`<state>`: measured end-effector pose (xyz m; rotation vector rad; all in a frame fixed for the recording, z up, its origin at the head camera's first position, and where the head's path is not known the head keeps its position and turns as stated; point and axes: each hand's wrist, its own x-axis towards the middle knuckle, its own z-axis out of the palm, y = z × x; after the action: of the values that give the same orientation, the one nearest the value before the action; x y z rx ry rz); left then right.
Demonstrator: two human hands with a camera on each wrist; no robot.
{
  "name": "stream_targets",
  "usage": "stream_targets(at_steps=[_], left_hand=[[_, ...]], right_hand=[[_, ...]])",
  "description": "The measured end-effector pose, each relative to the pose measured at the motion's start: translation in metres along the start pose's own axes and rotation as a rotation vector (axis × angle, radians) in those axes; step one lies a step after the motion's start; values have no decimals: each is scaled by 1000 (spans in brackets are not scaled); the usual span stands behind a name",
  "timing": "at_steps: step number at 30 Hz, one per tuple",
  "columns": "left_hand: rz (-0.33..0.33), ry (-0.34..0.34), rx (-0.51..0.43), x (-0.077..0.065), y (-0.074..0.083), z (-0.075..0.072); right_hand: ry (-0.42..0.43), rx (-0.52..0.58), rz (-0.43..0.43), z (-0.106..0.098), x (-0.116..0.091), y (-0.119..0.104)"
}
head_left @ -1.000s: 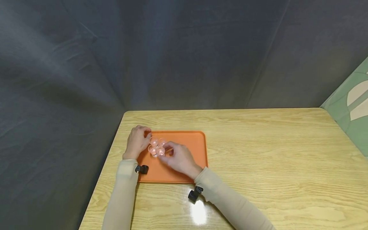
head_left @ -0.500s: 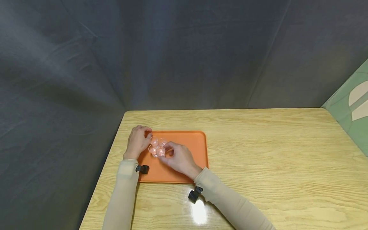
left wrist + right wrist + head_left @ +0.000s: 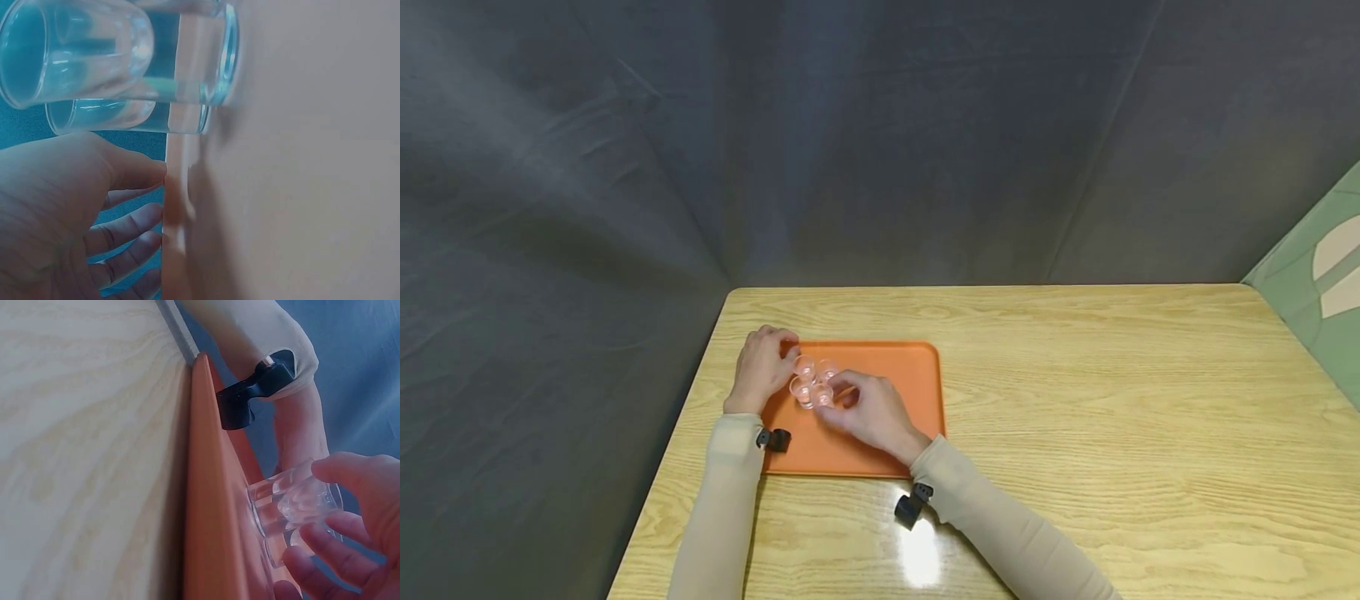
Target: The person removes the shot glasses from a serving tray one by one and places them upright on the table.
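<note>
Clear glass (image 3: 823, 397), the unit in hand: located at 5 o'clock of a tight group of four; the right hand (image 3: 868, 411) holds it from 4 o'clock, thumb (image 3: 334, 470) on one side, fingers on the other, with the gap narrowed to the glass; whether its base bears on the tray cannot be told.

Adjacent units: near-left glass (image 3: 802, 391) at 8 o'clock, far-left glass (image 3: 805, 367) at 11 o'clock, far-right glass (image 3: 829, 370) at 1 o'clock; all are upright.

Support: the group occupies the 10 o'clock area of an orange tray (image 3: 895, 367); the left hand (image 3: 762, 368) is at the tray's 10 o'clock rim, fingers loosely bent, holding no glass; fingertips meet the rim; pressure cannot be told.

Outer area: the wood-grain table (image 3: 1112, 417) carries the tray; a dark curtain (image 3: 925, 150) stands at 12 o'clock.

Caution (judgement): a sideways shift of the held glass could knock or tip its neighbours, because clearance is minimal; smooth walls could slip from a light pinch; uneven pressure on the rim could slide the tray and disturb the group.
</note>
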<state>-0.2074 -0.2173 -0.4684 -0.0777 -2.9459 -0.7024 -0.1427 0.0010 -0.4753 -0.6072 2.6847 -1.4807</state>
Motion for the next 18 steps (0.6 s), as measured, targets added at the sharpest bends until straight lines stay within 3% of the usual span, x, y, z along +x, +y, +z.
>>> stream_targets(at_steps=[18], left_hand=[[4,1,-27,1,-4,1]], right_hand=[[54,187,6,-21,1,15]])
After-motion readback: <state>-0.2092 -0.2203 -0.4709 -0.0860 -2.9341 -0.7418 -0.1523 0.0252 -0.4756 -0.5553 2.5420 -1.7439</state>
